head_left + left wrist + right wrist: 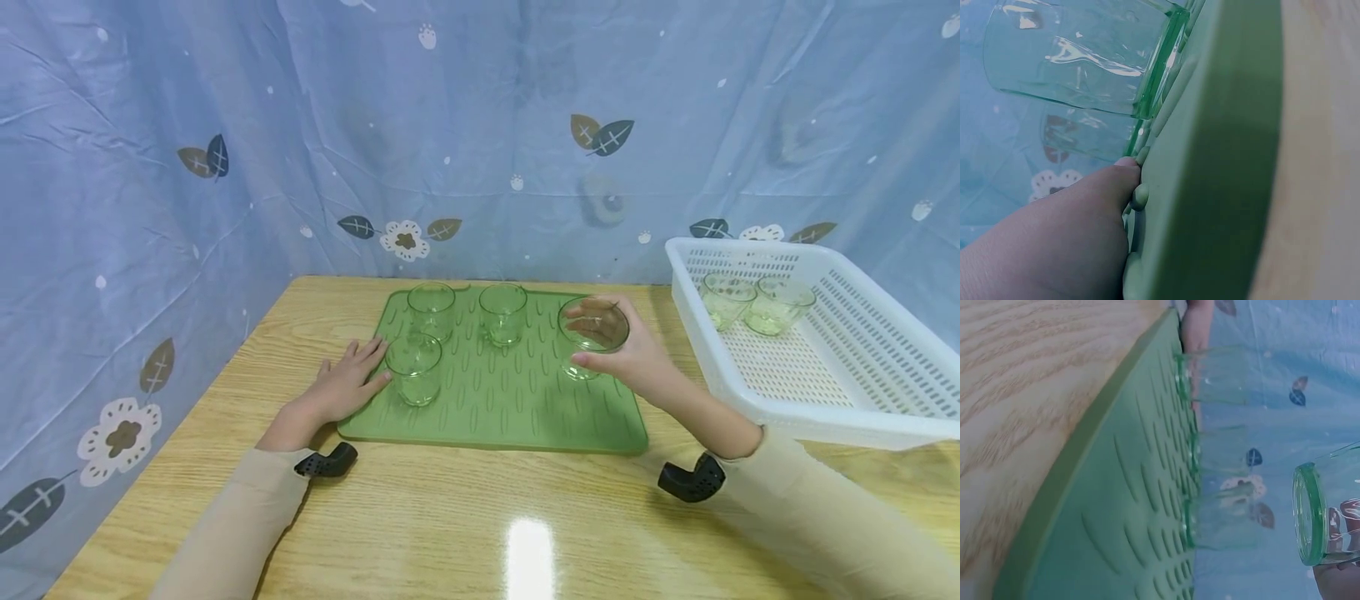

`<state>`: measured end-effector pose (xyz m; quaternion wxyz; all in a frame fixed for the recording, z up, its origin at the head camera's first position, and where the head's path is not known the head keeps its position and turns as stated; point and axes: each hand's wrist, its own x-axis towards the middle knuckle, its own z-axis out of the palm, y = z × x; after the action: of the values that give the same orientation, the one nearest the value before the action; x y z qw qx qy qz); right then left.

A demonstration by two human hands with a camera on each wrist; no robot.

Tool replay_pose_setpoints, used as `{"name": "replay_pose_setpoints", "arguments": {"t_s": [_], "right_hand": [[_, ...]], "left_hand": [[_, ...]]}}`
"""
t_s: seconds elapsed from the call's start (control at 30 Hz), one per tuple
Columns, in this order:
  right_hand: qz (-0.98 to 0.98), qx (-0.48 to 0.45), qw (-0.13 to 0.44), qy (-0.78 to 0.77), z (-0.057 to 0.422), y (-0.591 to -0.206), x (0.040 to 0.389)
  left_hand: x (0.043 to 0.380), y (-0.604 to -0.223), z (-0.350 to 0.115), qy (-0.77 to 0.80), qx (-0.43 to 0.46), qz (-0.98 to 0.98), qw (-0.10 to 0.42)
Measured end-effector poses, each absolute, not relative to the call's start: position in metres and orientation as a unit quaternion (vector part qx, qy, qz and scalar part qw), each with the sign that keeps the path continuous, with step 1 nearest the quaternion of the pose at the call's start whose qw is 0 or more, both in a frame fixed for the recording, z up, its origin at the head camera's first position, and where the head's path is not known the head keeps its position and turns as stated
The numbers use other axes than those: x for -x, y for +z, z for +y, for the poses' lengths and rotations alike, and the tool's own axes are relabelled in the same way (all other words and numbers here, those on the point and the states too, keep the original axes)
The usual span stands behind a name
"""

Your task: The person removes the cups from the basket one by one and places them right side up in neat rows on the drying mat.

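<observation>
My right hand [626,346] grips a clear greenish glass [592,325] over the right part of a green ribbed mat [517,417]. In the right wrist view, the base of that held glass [1310,515] hangs apart from the mat. My left hand [345,383] rests with fingers extended on the mat's left edge, its thumb close to a front-left glass [416,383]. Behind that one, two more glasses stand upright on the mat, one at back left [432,312] and one at back middle [503,315].
A white perforated plastic basket [720,392] stands at the right, with two glasses [780,307] inside at its left side. The wooden table [420,517] extends in front of the mat. A blue patterned curtain [480,150] hangs behind and at the left.
</observation>
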<state>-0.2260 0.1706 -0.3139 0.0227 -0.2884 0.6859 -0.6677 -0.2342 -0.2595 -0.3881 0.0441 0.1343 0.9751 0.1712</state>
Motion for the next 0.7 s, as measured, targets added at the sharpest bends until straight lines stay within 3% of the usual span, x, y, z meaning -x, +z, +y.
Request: {"name": "replay_pose_setpoints", "arguments": {"t_s": [0.7], "right_hand": [[0.671, 0.296, 0.112, -0.670, 0.110, -0.346, 0.246]], "left_hand": [[0.235, -0.388, -0.260, 0.170, -0.141, 0.974, 0.042]]}}
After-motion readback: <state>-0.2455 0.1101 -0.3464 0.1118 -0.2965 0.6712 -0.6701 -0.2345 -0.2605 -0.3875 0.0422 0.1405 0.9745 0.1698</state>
